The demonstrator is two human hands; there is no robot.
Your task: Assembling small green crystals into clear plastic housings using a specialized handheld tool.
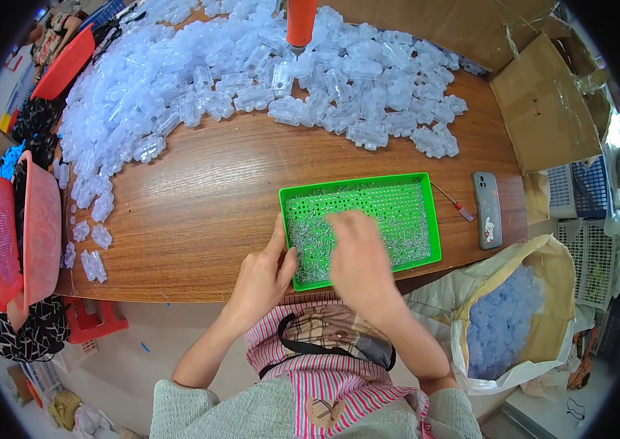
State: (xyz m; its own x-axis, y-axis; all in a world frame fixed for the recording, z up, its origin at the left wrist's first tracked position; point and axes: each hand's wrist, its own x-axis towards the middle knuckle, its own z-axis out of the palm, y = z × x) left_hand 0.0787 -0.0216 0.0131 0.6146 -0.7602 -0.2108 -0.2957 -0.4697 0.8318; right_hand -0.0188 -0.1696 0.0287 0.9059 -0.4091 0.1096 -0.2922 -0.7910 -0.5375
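Observation:
A shallow green basket (434, 219) with a perforated bottom lies near the table's front edge, strewn with many small silvery screw-like pieces (314, 249). My left hand (262, 274) grips its left wall, fingers along the outside and thumb at the rim. Over the basket's middle is my right hand (357, 256), its fingers smeared by motion, so whether they hold anything does not show. Beyond the basket, clear plastic housings (200, 73) are heaped across the far side of the table. An orange powered screwdriver (300, 25) points down above that heap.
Right of the basket lie a small screwdriver (464, 212) and a grey phone (487, 211). Cardboard boxes (544, 102) border the right. An open sack (566, 293) of clear parts stands at lower right. Pink baskets (39, 234) and a person in patterned clothing (24, 333) are at left.

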